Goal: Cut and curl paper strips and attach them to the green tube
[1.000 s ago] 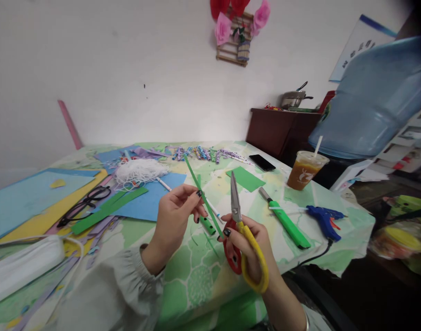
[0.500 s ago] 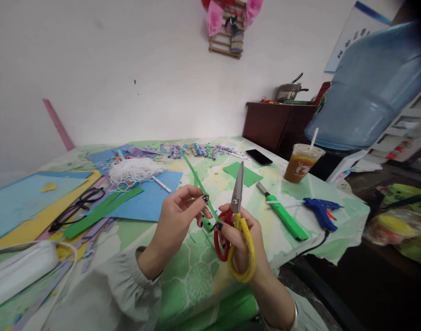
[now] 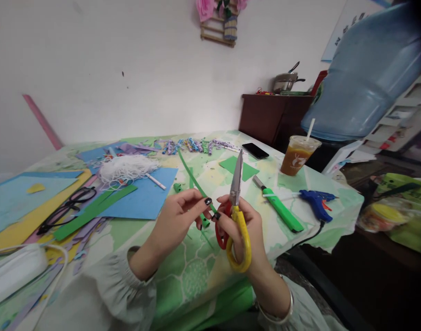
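Observation:
My left hand [image 3: 181,216] pinches a narrow green paper strip [image 3: 192,176] between thumb and fingertips; the strip's free end points up toward the back of the table. My right hand [image 3: 247,225] has its fingers around the handles of a pair of scissors [image 3: 236,184], one loop yellow and one red, with the blades closed and pointing up. The right thumb and fingertip also meet the strip's near end. Under the fingers, a small green rolled paper tube [image 3: 205,222] lies partly hidden, and another green roll [image 3: 177,187] is farther back.
Blue paper [image 3: 138,202], dark-framed glasses [image 3: 67,209], white string [image 3: 126,170] and a face mask [image 3: 17,271] lie left. Rightward are green paper [image 3: 238,168], a green lighter [image 3: 282,209], a blue glue gun [image 3: 317,204], a phone [image 3: 255,151] and a drink cup [image 3: 298,156].
The view has shifted slightly, so things appear a little left and higher. Both hands stay close together on the green strip, and the scissors remain in the right hand.

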Available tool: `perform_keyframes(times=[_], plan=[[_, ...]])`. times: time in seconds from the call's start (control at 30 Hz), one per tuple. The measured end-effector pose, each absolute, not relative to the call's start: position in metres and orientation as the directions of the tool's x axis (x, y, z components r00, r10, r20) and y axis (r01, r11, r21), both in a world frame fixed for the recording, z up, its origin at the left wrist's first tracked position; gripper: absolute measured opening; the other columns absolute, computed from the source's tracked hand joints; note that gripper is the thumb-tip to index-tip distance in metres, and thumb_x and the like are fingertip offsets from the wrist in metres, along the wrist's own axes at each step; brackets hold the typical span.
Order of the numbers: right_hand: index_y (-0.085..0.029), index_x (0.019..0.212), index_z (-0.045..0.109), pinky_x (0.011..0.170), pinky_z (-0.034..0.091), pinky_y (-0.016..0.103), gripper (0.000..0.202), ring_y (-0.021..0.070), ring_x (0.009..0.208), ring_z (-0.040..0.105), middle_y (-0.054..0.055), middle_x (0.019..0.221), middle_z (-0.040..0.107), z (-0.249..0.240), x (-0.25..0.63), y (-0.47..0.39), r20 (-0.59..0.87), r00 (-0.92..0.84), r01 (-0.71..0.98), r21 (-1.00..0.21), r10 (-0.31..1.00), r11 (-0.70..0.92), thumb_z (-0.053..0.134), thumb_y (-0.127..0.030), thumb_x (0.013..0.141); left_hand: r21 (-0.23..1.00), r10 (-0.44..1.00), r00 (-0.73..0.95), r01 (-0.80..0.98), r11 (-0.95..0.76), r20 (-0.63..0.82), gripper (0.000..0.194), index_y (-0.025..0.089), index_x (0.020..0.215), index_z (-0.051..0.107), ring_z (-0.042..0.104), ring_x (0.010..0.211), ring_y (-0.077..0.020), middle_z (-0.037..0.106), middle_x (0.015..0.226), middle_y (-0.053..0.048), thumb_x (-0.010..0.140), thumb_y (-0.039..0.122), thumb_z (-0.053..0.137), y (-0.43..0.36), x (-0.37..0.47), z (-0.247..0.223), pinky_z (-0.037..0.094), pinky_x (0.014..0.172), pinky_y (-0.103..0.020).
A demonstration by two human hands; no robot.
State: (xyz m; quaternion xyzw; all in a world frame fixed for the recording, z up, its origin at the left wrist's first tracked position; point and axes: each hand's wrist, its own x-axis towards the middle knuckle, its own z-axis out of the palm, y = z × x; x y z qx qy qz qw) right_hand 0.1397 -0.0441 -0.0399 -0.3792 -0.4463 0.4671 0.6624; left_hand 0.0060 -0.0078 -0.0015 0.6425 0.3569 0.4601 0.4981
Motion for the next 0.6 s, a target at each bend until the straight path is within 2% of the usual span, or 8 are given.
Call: perform_keyframes(times=[0.13,0.23,0.4,0.6], plan=[[-0.017,0.092,0.057,0.035,0.031,0.018,0.023,0.0046,0.036,0.037,-0.005,0.057,0.051,-0.03,0.156,-0.057,0.245,0.072,-0.153,-0.955,0.967,0.254,0.062,-0.034,0.077,0.961,0.938,0.207,-0.082,-0.266,0.277,0.018,0.015,0.067,0.057,0.054,0.05,-0.0103,0.06,0.058,-0.001,0.08,0.027,0.061,-0.006,0.0,0.002,0.042,0.042,-0.02],[-0.016,0.087,0.057,0.041,0.036,0.019,0.026,0.0077,0.045,0.044,-0.004,0.057,0.05,-0.02,0.17,-0.067,0.252,-0.053,-0.021,-0.968,0.966,0.252,0.065,-0.036,0.073,0.951,0.937,0.178,-0.126,-0.282,0.301,0.018,0.015,0.067,0.057,0.056,0.053,-0.0109,0.059,0.058,0.0,0.08,0.026,0.062,-0.005,-0.003,0.005,0.041,0.042,-0.019],[-0.017,0.091,0.054,0.041,0.032,0.018,0.028,0.0067,0.046,0.04,-0.004,0.062,0.048,-0.015,0.179,-0.076,0.131,-0.229,0.023,-0.99,0.965,0.14,0.064,-0.036,0.073,0.934,0.927,0.166,-0.181,-0.307,0.337,0.016,0.015,0.07,0.056,0.058,0.057,-0.0118,0.061,0.064,-0.001,0.081,0.026,0.061,-0.007,-0.006,0.008,0.044,0.043,-0.02],[-0.018,0.097,0.053,0.047,0.033,0.019,0.035,0.0091,0.055,0.042,-0.002,0.07,0.054,-0.022,0.177,-0.079,0.119,-0.322,0.125,-0.978,0.939,0.166,0.067,-0.035,0.069,0.924,0.919,0.16,-0.199,-0.328,0.361,0.02,0.016,0.072,0.051,0.061,0.063,-0.0144,0.06,0.071,-0.002,0.088,0.029,0.051,-0.005,-0.005,0.009,0.046,0.043,-0.022]])
